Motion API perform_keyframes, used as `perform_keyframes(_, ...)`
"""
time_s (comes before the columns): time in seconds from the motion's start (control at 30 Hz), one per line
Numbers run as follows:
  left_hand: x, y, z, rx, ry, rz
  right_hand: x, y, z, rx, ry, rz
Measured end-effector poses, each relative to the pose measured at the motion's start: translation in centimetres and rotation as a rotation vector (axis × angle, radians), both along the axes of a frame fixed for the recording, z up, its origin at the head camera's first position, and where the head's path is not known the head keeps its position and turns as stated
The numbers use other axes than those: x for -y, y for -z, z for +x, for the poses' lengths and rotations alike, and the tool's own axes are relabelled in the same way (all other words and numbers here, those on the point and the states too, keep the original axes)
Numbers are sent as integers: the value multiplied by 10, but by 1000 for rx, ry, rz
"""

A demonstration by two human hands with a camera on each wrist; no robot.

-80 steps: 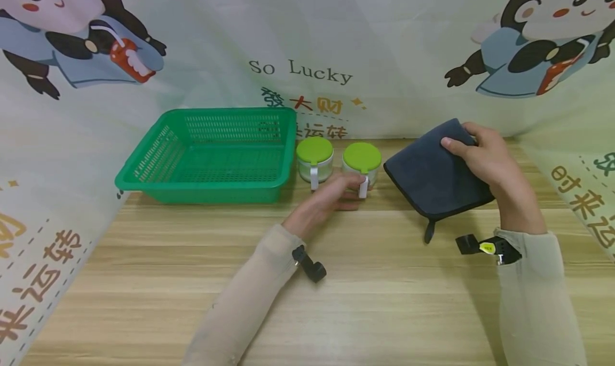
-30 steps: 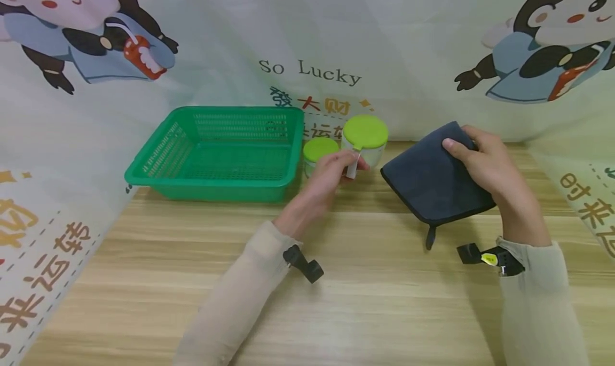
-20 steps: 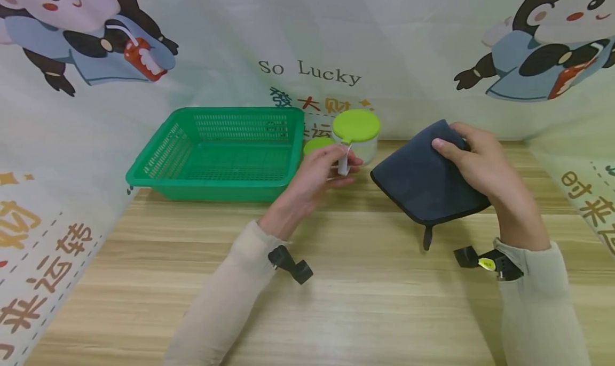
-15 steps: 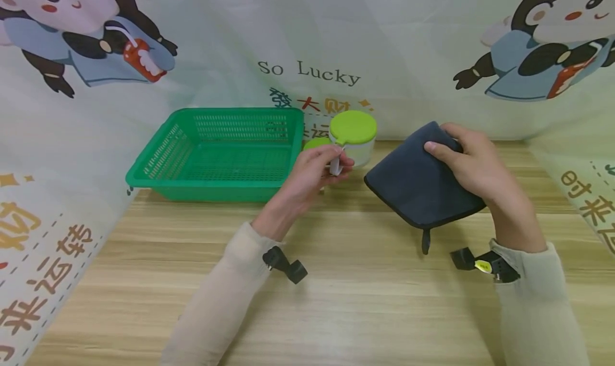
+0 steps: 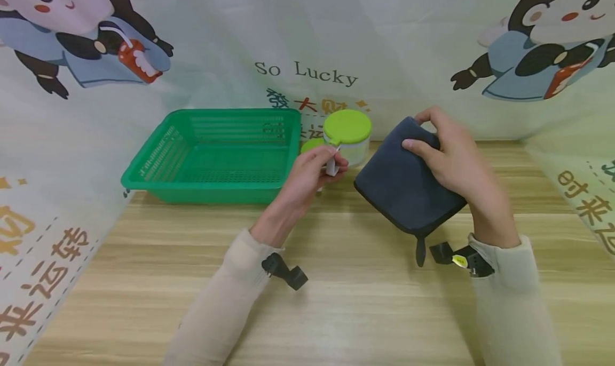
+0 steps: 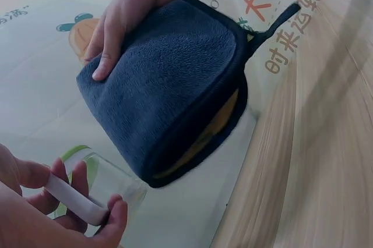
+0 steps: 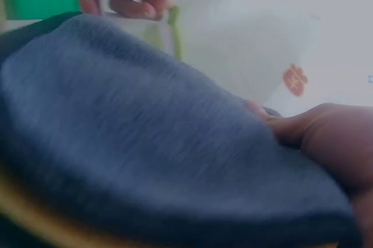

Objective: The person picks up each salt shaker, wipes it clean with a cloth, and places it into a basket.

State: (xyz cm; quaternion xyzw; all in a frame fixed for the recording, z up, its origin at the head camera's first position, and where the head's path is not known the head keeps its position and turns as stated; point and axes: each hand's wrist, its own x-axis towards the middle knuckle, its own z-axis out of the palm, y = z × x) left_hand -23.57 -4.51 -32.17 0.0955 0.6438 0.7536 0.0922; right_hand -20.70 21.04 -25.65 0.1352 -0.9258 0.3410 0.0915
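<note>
My left hand [image 5: 307, 171] grips the white handle [image 6: 76, 201] of a clear jar with a lime-green lid [image 5: 348, 126]. The jar is held up off the table. A second green-lidded jar [image 5: 311, 143] stands behind my left hand, mostly hidden by it. My right hand [image 5: 454, 158] pinches the upper edge of a folded dark grey cloth [image 5: 405, 182], thumb on the near face. The cloth hangs just right of the lifted jar, its small loop [image 5: 420, 250] pointing down. In the left wrist view the cloth's folded layers part at one edge and show an orange-yellow inside.
A green plastic basket [image 5: 216, 186] with slotted walls stands on the wooden table [image 5: 336, 302], left of the jars. Behind the table hangs a printed backdrop [image 5: 408, 46] with cartoon figures and lettering.
My left hand has taken the right-hand jar by its handle, lifted it and shifted it left. My right hand has brought the cloth left, closer to the jar, and tilted it.
</note>
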Motion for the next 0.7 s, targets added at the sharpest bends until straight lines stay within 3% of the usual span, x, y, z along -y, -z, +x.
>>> perform_keyframes(0.27,1,3,0,101,-14,-10,13,15,-1,-141,-79,7)
perform_keyframes(0.47,2,0,4,97,-5,-27,26,23,-5,-237,-145,49)
perform_keyframes(0.7,1,-4,6,89,1,-44,32,29,-6,-420,-187,82)
